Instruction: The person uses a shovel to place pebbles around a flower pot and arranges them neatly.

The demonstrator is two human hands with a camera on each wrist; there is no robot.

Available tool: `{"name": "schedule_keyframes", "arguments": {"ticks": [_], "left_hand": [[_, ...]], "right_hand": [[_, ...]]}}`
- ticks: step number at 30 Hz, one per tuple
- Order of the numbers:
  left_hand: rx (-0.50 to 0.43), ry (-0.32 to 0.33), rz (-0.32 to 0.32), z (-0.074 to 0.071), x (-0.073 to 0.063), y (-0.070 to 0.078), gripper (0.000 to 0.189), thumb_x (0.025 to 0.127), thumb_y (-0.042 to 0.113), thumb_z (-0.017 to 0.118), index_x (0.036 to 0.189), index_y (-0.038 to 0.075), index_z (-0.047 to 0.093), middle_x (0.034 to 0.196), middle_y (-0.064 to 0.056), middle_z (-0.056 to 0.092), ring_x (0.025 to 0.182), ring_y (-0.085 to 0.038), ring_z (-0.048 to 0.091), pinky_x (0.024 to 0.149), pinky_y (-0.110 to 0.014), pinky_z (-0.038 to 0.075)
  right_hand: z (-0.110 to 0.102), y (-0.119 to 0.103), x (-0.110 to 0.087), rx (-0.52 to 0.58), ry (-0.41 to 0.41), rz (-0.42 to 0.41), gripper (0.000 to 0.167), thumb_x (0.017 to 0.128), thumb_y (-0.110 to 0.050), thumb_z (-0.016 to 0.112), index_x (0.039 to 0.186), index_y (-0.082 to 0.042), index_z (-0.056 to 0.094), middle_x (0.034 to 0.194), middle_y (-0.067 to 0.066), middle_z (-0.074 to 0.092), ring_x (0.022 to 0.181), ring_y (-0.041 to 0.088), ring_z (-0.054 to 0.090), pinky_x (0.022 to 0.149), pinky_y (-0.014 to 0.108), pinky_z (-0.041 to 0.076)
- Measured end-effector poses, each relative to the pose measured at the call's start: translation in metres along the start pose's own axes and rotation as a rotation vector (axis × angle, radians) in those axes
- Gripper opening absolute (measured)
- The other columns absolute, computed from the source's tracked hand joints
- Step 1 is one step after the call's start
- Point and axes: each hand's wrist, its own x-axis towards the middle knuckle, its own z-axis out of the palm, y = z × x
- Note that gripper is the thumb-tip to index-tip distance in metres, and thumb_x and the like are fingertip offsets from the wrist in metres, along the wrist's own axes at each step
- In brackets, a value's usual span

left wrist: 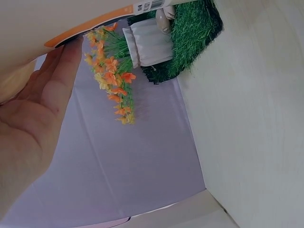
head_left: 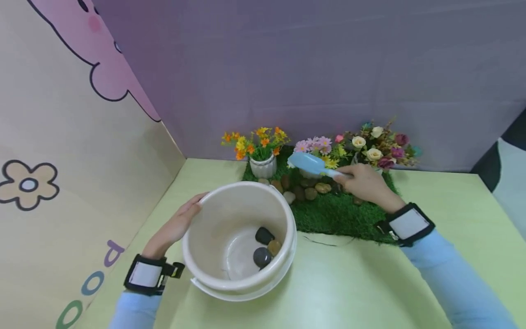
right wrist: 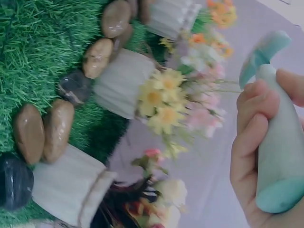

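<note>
A cream bucket stands in front of me on the table, its mouth facing up toward the head camera. Several smooth stones, dark and tan, lie inside at its right. My left hand rests on the bucket's left side near the rim. In the left wrist view, its fairly straight fingers touch the outer wall beside an orange label. Above the pebbles and flowers, my right hand grips the handle of a light blue toy shovel. The shovel's blade points left.
A green turf mat lies behind the bucket, with brown and dark pebbles on it. White pots hold orange flowers, pink and yellow flowers and roses. A purple cloth hangs behind; a decorated wall borders the left.
</note>
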Motion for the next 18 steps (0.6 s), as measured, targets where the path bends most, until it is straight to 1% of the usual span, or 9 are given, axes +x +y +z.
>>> {"name": "schedule_keyframes", "arguments": {"ticks": [2, 4, 5, 8, 10, 12, 14, 17, 18], "left_hand": [[0.006, 0.001, 0.004, -0.001, 0.0, 0.001, 0.045, 0.101, 0.022, 0.022, 0.14, 0.002, 0.029, 0.125, -0.029, 0.047, 0.103, -0.037, 0.058, 0.078, -0.035, 0.056], [0.012, 0.004, 0.003, -0.001, -0.001, 0.001, 0.044, 0.101, 0.021, 0.022, 0.14, 0.001, 0.028, 0.126, -0.029, 0.047, 0.102, -0.038, 0.058, 0.077, -0.035, 0.056], [0.011, 0.006, -0.001, -0.002, -0.001, 0.002, 0.044, 0.101, 0.021, 0.022, 0.14, 0.002, 0.028, 0.126, -0.029, 0.047, 0.102, -0.038, 0.057, 0.077, -0.035, 0.056], [0.008, 0.009, -0.007, -0.002, -0.001, 0.003, 0.044, 0.101, 0.022, 0.022, 0.14, 0.003, 0.029, 0.127, -0.027, 0.047, 0.103, -0.039, 0.057, 0.078, -0.036, 0.056], [-0.005, 0.005, -0.008, -0.002, 0.0, 0.003, 0.044, 0.101, 0.023, 0.023, 0.141, 0.004, 0.029, 0.127, -0.027, 0.047, 0.104, -0.04, 0.056, 0.078, -0.038, 0.056], [-0.013, 0.002, -0.004, 0.0, 0.0, 0.003, 0.044, 0.101, 0.024, 0.023, 0.141, 0.004, 0.029, 0.127, -0.027, 0.047, 0.105, -0.041, 0.056, 0.079, -0.039, 0.055], [-0.019, 0.003, -0.009, 0.0, 0.0, 0.002, 0.044, 0.101, 0.024, 0.023, 0.141, 0.005, 0.029, 0.128, -0.026, 0.047, 0.105, -0.04, 0.055, 0.08, -0.039, 0.055], [-0.019, 0.009, -0.01, -0.001, 0.0, 0.001, 0.044, 0.101, 0.023, 0.022, 0.14, 0.004, 0.03, 0.127, -0.027, 0.047, 0.105, -0.04, 0.055, 0.08, -0.039, 0.055], [-0.019, 0.011, -0.006, -0.001, 0.0, 0.0, 0.044, 0.101, 0.022, 0.022, 0.14, 0.003, 0.03, 0.127, -0.027, 0.047, 0.105, -0.04, 0.056, 0.079, -0.039, 0.055]], "right_hand": [[-0.005, -0.003, -0.011, 0.019, 0.035, 0.007, 0.046, 0.094, -0.036, 0.048, 0.125, -0.002, 0.055, 0.053, 0.002, 0.05, 0.038, 0.014, 0.034, 0.038, 0.026, 0.029], [-0.008, -0.007, -0.021, 0.02, 0.078, -0.005, 0.047, 0.094, -0.037, 0.049, 0.125, -0.002, 0.055, 0.054, 0.003, 0.05, 0.039, 0.013, 0.035, 0.039, 0.025, 0.029], [-0.008, -0.009, -0.026, 0.018, 0.097, -0.013, 0.048, 0.094, -0.038, 0.049, 0.125, -0.002, 0.055, 0.055, 0.002, 0.051, 0.04, 0.013, 0.034, 0.039, 0.025, 0.028], [-0.009, -0.017, -0.039, 0.045, 0.135, -0.042, 0.045, 0.094, -0.035, 0.05, 0.124, -0.003, 0.057, 0.06, 0.003, 0.058, 0.044, 0.012, 0.042, 0.04, 0.025, 0.031], [-0.01, -0.024, -0.047, 0.042, 0.152, -0.07, 0.043, 0.094, -0.034, 0.05, 0.123, -0.003, 0.057, 0.063, 0.003, 0.06, 0.045, 0.012, 0.043, 0.041, 0.025, 0.031], [-0.012, -0.034, -0.054, 0.045, 0.154, -0.101, 0.041, 0.094, -0.031, 0.051, 0.123, -0.003, 0.057, 0.063, 0.002, 0.059, 0.045, 0.011, 0.043, 0.041, 0.024, 0.032], [-0.014, -0.047, -0.058, 0.019, 0.143, -0.143, 0.04, 0.094, -0.029, 0.052, 0.123, -0.003, 0.057, 0.057, 0.0, 0.053, 0.042, 0.01, 0.038, 0.041, 0.023, 0.03], [-0.013, -0.073, -0.057, -0.061, 0.084, -0.235, 0.036, 0.093, -0.028, 0.053, 0.12, -0.005, 0.06, 0.049, -0.005, 0.043, 0.039, 0.007, 0.029, 0.04, 0.021, 0.027], [-0.012, -0.082, -0.056, -0.105, 0.063, -0.278, 0.032, 0.093, -0.028, 0.054, 0.115, -0.007, 0.064, 0.048, -0.006, 0.041, 0.04, 0.006, 0.028, 0.04, 0.02, 0.026]]}}
